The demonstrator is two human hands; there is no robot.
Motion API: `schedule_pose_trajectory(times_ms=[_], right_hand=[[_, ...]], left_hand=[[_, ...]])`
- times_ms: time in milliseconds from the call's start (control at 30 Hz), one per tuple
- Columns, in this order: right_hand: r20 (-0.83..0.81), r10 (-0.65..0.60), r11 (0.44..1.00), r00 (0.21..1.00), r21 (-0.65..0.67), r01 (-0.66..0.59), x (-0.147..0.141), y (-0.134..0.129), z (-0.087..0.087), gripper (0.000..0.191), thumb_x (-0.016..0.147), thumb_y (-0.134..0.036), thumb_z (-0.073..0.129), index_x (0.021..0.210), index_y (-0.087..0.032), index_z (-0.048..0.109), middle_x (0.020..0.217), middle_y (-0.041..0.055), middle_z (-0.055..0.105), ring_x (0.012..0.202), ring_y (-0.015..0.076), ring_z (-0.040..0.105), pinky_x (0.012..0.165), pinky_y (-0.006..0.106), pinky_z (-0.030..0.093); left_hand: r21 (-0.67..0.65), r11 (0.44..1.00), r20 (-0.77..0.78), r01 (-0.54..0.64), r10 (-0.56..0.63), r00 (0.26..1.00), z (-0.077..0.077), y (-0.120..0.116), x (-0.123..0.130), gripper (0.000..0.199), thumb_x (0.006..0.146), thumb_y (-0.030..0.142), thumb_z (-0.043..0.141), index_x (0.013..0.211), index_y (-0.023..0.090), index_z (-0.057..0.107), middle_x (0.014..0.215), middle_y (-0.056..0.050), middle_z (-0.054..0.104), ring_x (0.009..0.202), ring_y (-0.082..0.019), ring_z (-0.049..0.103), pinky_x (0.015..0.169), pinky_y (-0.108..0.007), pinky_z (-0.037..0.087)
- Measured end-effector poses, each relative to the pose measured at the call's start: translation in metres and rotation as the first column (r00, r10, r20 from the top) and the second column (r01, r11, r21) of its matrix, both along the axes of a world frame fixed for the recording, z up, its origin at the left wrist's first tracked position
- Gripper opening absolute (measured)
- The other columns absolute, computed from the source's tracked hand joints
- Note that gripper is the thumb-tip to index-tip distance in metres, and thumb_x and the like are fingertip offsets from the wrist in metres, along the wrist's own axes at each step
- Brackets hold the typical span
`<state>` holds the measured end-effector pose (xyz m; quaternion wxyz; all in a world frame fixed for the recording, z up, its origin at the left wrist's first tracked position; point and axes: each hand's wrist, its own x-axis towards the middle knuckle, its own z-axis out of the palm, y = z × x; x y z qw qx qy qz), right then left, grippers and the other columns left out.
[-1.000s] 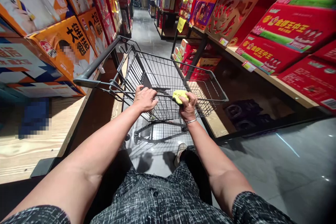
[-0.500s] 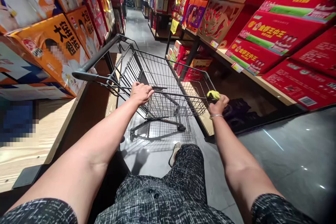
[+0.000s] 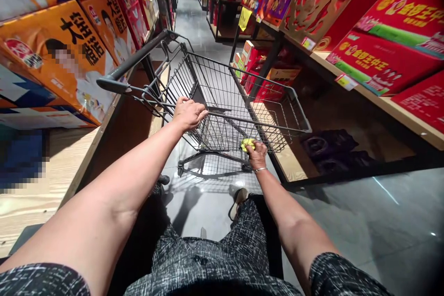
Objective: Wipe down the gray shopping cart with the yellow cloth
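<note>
A grey wire shopping cart [image 3: 239,88] stands sideways in front of me, its handle toward the left. My left hand [image 3: 189,113] is closed over the top rim of the cart's near side. Bunched in my right hand [image 3: 257,155] is a yellow cloth [image 3: 248,144], held against or close to the lower wires of the near side; whether it touches them is unclear. The basket shows no goods inside.
Orange boxes [image 3: 58,51] are stacked on a wooden shelf at the left. Red boxes [image 3: 371,60] fill a shelf at the right, with dark purple packages [image 3: 329,148] below. A grey floor aisle [image 3: 190,21] runs away between shelves.
My right hand has moved left and down with the yellow cloth, from the top rim near the cart's right end to the lower side wires. My left hand stays on the rim.
</note>
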<state>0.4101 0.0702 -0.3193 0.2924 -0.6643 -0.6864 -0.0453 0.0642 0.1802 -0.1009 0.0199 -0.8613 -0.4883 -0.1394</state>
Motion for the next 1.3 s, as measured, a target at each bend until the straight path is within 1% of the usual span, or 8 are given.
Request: schedule_pose_trajectory(times_ms=[167, 467, 600, 767, 933, 1100, 1167, 1300], right_hand=[[-0.013, -0.066, 0.982, 0.998, -0.179, 0.062, -0.008, -0.002, -0.030, 0.043, 0.068, -0.007, 0.058, 0.101, -0.028, 0.078, 0.124, 0.0136, 0.056, 0.113, 0.0331, 0.045, 0.097, 0.052, 0.047], [-0.032, 0.070, 0.973, 0.997, 0.223, -0.061, -0.050, 0.036, 0.043, 0.042, 0.086, -0.013, 0.062, 0.117, -0.038, 0.075, 0.130, 0.0091, 0.051, 0.128, 0.0319, 0.039, 0.112, 0.052, 0.040], [-0.003, 0.065, 0.997, 0.998, 0.042, -0.065, -0.059, 0.033, 0.012, 0.038, 0.086, -0.011, 0.060, 0.109, -0.034, 0.078, 0.127, 0.0089, 0.056, 0.121, 0.0301, 0.043, 0.107, 0.052, 0.042], [0.020, 0.068, 0.979, 0.997, -0.193, -0.063, -0.020, 0.012, -0.020, 0.032, 0.077, -0.007, 0.060, 0.094, -0.025, 0.080, 0.122, 0.0111, 0.060, 0.112, 0.0286, 0.047, 0.097, 0.050, 0.047], [0.035, 0.053, 0.995, 0.998, 0.085, -0.056, 0.034, 0.011, 0.032, 0.042, 0.077, -0.005, 0.057, 0.106, -0.027, 0.078, 0.123, 0.0097, 0.055, 0.116, 0.0285, 0.047, 0.104, 0.049, 0.044], [0.003, -0.028, 0.923, 1.000, 0.385, 0.024, 0.057, 0.015, 0.085, 0.035, 0.084, -0.013, 0.059, 0.111, -0.029, 0.074, 0.128, 0.0084, 0.049, 0.126, 0.0301, 0.044, 0.111, 0.052, 0.040], [-0.016, -0.038, 0.924, 0.999, 0.381, 0.041, 0.057, 0.013, 0.077, 0.037, 0.082, -0.010, 0.057, 0.111, -0.028, 0.073, 0.129, 0.0086, 0.049, 0.126, 0.0301, 0.043, 0.111, 0.053, 0.040], [-0.054, -0.089, 0.977, 0.995, 0.189, 0.098, 0.050, 0.001, 0.024, 0.047, 0.071, -0.001, 0.052, 0.107, -0.026, 0.072, 0.126, 0.0097, 0.051, 0.124, 0.0300, 0.044, 0.109, 0.053, 0.041]], left_hand=[[-0.008, 1.000, -0.018, 0.003, -0.004, 1.000, 0.002, 0.008, 0.003, 0.038, 0.103, 0.046, 0.039, 0.087, 0.028, 0.069, 0.093, -0.003, 0.077, 0.098, -0.026, 0.062, 0.106, -0.048, 0.029], [-0.013, 1.000, -0.017, 0.000, -0.001, 1.000, 0.002, 0.022, -0.004, 0.038, 0.102, 0.046, 0.040, 0.082, 0.027, 0.066, 0.090, -0.003, 0.075, 0.097, -0.025, 0.061, 0.105, -0.048, 0.028], [-0.009, 1.000, -0.047, 0.013, -0.014, 0.999, 0.003, 0.024, -0.006, 0.042, 0.103, 0.046, 0.036, 0.080, 0.027, 0.066, 0.087, -0.003, 0.074, 0.096, -0.025, 0.061, 0.103, -0.047, 0.029], [-0.016, 1.000, -0.043, 0.005, -0.005, 0.999, 0.006, 0.022, -0.005, 0.044, 0.104, 0.046, 0.034, 0.079, 0.026, 0.064, 0.088, -0.003, 0.075, 0.095, -0.025, 0.061, 0.102, -0.048, 0.029], [-0.005, 1.000, -0.025, -0.012, 0.012, 1.000, 0.004, 0.022, -0.003, 0.041, 0.102, 0.045, 0.036, 0.080, 0.026, 0.064, 0.089, -0.003, 0.076, 0.098, -0.026, 0.062, 0.103, -0.048, 0.029], [-0.002, 1.000, -0.010, -0.025, 0.025, 1.000, 0.003, 0.019, -0.004, 0.044, 0.102, 0.047, 0.035, 0.075, 0.025, 0.061, 0.087, -0.004, 0.074, 0.097, -0.027, 0.062, 0.103, -0.049, 0.029], [-0.011, 0.999, -0.006, -0.035, 0.035, 0.999, 0.005, 0.016, -0.004, 0.045, 0.101, 0.049, 0.036, 0.072, 0.024, 0.060, 0.084, -0.004, 0.073, 0.097, -0.027, 0.062, 0.103, -0.049, 0.029], [-0.026, 0.997, -0.025, -0.066, 0.065, 0.998, 0.009, 0.008, -0.005, 0.049, 0.100, 0.053, 0.036, 0.067, 0.023, 0.058, 0.078, -0.005, 0.071, 0.097, -0.027, 0.062, 0.101, -0.049, 0.032]])
